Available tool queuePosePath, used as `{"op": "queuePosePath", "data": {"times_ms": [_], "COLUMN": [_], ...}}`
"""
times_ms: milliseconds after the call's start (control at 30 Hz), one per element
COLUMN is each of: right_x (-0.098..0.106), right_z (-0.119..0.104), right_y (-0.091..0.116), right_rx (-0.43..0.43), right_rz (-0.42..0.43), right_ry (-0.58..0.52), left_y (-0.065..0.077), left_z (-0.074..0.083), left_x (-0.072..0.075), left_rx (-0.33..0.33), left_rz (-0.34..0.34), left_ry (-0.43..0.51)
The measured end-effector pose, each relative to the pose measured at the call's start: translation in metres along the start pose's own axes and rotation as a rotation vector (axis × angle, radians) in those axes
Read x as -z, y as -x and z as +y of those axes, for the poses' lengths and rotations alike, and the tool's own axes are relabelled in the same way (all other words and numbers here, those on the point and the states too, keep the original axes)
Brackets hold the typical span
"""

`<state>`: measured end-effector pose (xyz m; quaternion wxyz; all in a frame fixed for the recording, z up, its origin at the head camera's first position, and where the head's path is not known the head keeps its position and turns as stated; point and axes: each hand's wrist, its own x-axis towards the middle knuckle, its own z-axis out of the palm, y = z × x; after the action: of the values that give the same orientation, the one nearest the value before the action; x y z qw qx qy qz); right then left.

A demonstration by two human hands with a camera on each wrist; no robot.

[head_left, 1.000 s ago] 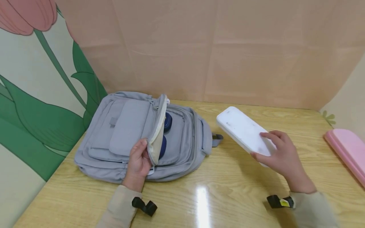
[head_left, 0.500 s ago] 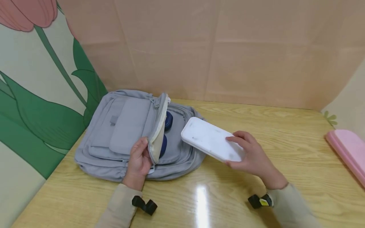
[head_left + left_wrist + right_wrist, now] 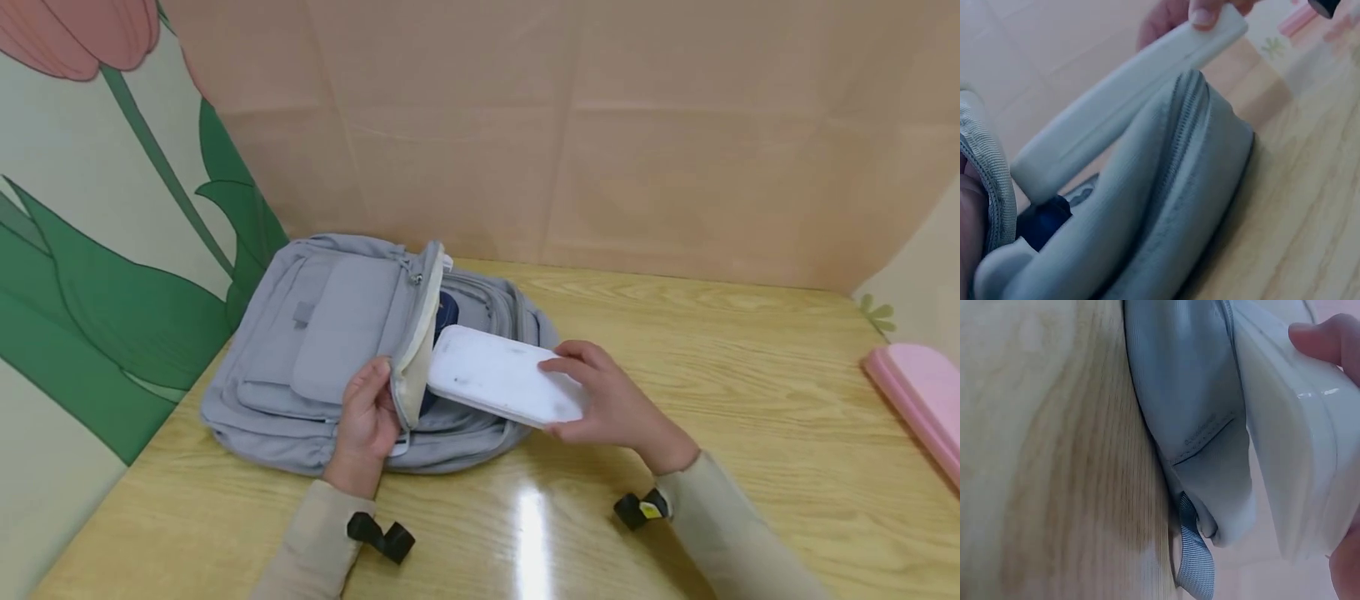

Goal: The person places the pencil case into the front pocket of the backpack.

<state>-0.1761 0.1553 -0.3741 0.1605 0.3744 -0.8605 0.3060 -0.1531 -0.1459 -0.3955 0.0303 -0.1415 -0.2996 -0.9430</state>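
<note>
A grey backpack (image 3: pixel 341 325) lies on the table with its front pocket unzipped. My left hand (image 3: pixel 367 417) pinches the pocket's cream-lined edge (image 3: pixel 414 375) and holds it up. Dark blue items (image 3: pixel 447 310) show partly inside the opening; their kind is unclear. My right hand (image 3: pixel 611 404) grips the near end of a flat white case (image 3: pixel 502 375) with rounded corners, thumb on one side and fingers on the other. The case's far end is at the pocket's mouth, above the dark blue things. In the left wrist view the white case (image 3: pixel 1097 119) slants down toward the opening.
A pink flat case (image 3: pixel 918 400) lies at the table's right edge. The wooden table (image 3: pixel 750 333) meets a peach cloth backdrop (image 3: pixel 600 167) behind. A wall with a painted tulip (image 3: pixel 142 308) stands to the left of the backpack.
My right hand has carried the white case leftward from over the table to the pocket opening, levelling it somewhat. My left hand still holds the pocket edge in the same place.
</note>
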Motion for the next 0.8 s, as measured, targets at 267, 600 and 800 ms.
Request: {"op": "queuePosePath", "data": {"times_ms": [267,600,800], "right_x": [-0.005,-0.025,-0.041], "right_z": [0.002,-0.008,-0.016], "right_y": [-0.015,-0.036,-0.05], "right_rx": [0.064,0.133,0.078], "right_rz": [-0.086,-0.105,-0.114], "right_ry": [-0.068,-0.045,-0.049], "left_y": [-0.005,-0.007,-0.006], "left_z": [0.01,0.016,0.014], "left_x": [-0.013,-0.022,-0.022], "left_rx": [-0.026,-0.021,-0.012], "left_rz": [0.008,-0.006,-0.055], "left_ry": [-0.045,-0.06,-0.065]}}
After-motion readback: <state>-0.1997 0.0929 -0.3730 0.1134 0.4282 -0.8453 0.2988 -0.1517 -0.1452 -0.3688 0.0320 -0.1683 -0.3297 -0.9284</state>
